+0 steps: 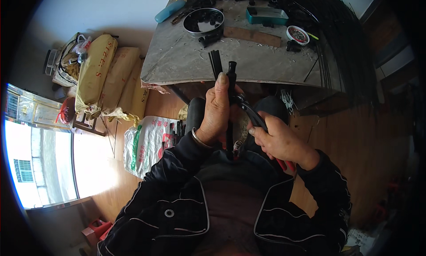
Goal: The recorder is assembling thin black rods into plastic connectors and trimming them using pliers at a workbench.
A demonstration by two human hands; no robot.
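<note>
My left hand is closed, thumb upward, around a slim black shaft with a knobbed tip. A bunch of thin black rods sticks up from the same grip, beside the tip. In my right hand is a pair of pliers, with dark upper handles and red ends showing below the palm. The head of the pliers meets the shaft just right of my left fingers; what lies between the jaws is too small to make out. Below my left hand the shaft runs down between my knees.
On the grey table are a round metal bowl of black parts, a teal tray, a wooden strip and a white dish of small metal pieces. Long black rods hang off its right side. Yellowish sacks lean at left.
</note>
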